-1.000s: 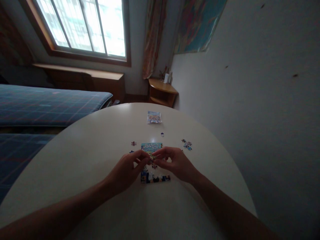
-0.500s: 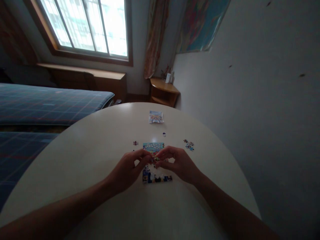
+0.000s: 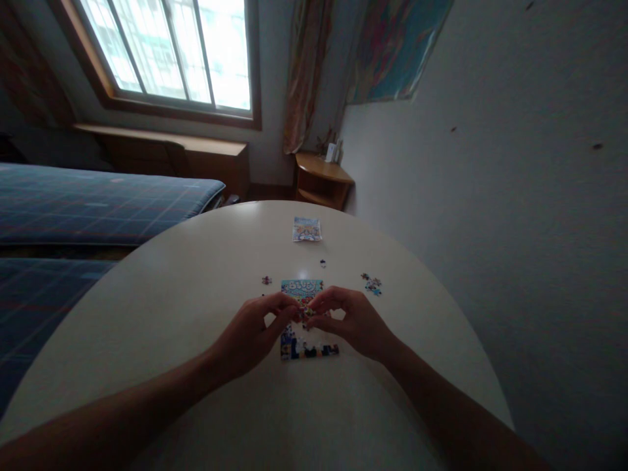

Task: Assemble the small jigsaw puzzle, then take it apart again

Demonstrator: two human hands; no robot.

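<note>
A small, partly assembled jigsaw puzzle point(image 3: 308, 350) lies flat on the round white table point(image 3: 196, 301); its blue top edge and dark bottom row show. My left hand point(image 3: 252, 333) and my right hand point(image 3: 353, 320) meet above its middle, fingers pinched together on a small puzzle piece point(image 3: 305, 312). The hands cover the puzzle's centre.
Loose pieces lie to the left point(image 3: 266, 280), behind point(image 3: 322, 263) and in a small cluster to the right point(image 3: 371, 283). A small printed packet point(image 3: 307, 229) sits farther back. A bed point(image 3: 98, 203), a corner shelf point(image 3: 321, 180) and a wall point(image 3: 490, 196) surround the table.
The hands stay pinched over the puzzle with only slight finger movement. The view has shifted a little.
</note>
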